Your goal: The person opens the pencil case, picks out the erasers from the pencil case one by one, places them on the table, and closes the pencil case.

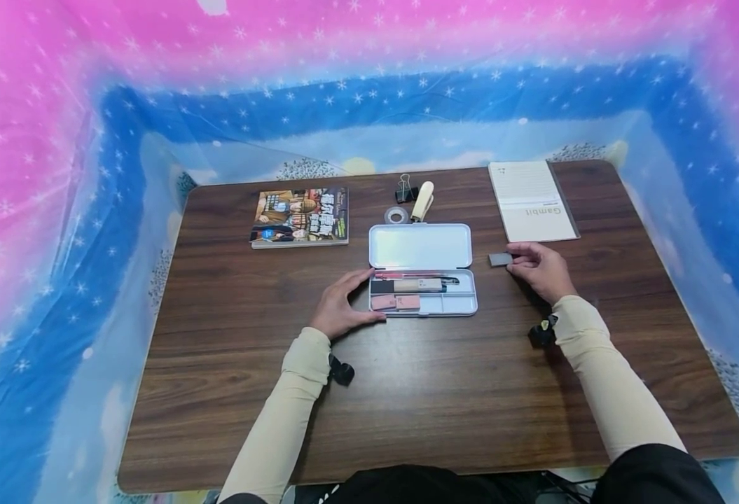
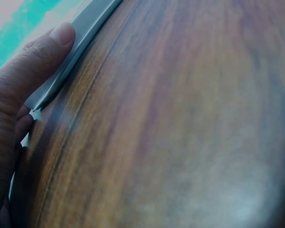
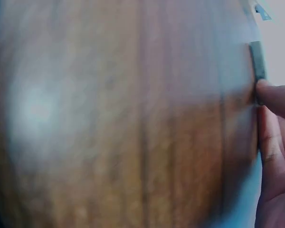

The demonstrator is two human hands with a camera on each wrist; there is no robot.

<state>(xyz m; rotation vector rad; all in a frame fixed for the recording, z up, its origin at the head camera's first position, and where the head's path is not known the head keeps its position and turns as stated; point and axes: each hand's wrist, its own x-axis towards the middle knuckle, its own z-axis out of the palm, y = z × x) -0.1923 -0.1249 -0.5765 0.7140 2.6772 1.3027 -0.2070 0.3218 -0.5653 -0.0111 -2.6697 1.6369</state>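
Mostly blurred wrist views; my left hand (image 1: 344, 308) rests against the open white metal pencil tin (image 1: 422, 269), my right hand (image 1: 541, 269) pinches a small grey eraser (image 1: 500, 260) below the white "Gambit" notebook (image 1: 531, 200).

Surface: dark wood-grain table (image 1: 445, 392), rounded corners. Lying directly on it: an open grey tin case (image 1: 422, 269), centre, with the left hand (image 1: 342, 308) resting against its left edge; a small grey block (image 1: 500, 259) at the fingertips of the right hand (image 1: 542, 269). Beyond the case: tape roll (image 1: 397, 215), binder clip (image 1: 404, 190), cream-handled tool (image 1: 422, 201). Beyond the left hand: magazine (image 1: 300, 216). Beyond the right hand: white booklet (image 1: 531, 200).
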